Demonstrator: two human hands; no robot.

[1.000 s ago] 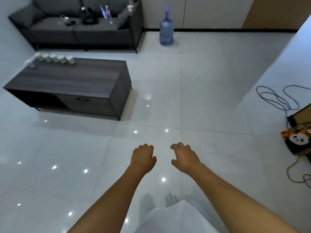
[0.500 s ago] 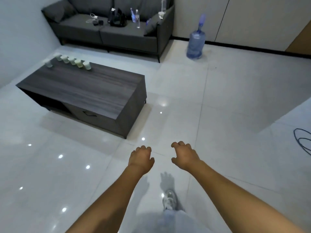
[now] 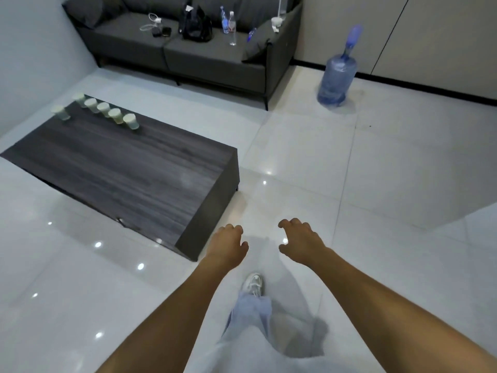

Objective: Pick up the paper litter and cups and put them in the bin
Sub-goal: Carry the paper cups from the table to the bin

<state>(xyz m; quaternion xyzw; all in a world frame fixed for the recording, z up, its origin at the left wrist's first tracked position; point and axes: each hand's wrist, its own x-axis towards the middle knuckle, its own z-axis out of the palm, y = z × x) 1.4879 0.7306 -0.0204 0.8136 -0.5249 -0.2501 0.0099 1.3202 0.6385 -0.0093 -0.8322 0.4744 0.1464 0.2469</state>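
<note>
1. Bare and empty, my left hand (image 3: 227, 247) hangs palm-down just below the middle of the frame, fingers loosely curled and pinching nothing.
2. My right hand (image 3: 300, 243) hovers just beside it, apart from it, fingers spread and bent like a claw, also holding nothing.
3. Below my hands, one white sneaker (image 3: 252, 284) is planted on the glossy white tiled floor (image 3: 376, 170), under a pale blue trouser leg (image 3: 250, 310).
4. Left of my left hand stands the low dark wood-grain coffee table (image 3: 129, 170), its near corner close to my wrist.
5. Six small pale paper cups (image 3: 105, 110) stand upright along the table's far edge in the upper left of the frame, five in a row and one set apart further left.
6. Beyond them, at the top, a dark grey fabric sofa (image 3: 188, 49) carries clear plastic bottles (image 3: 228, 25) and a black bag (image 3: 196, 28).
7. In the upper right, a large blue water jug (image 3: 336, 79) stands on the floor near the wall.
</note>
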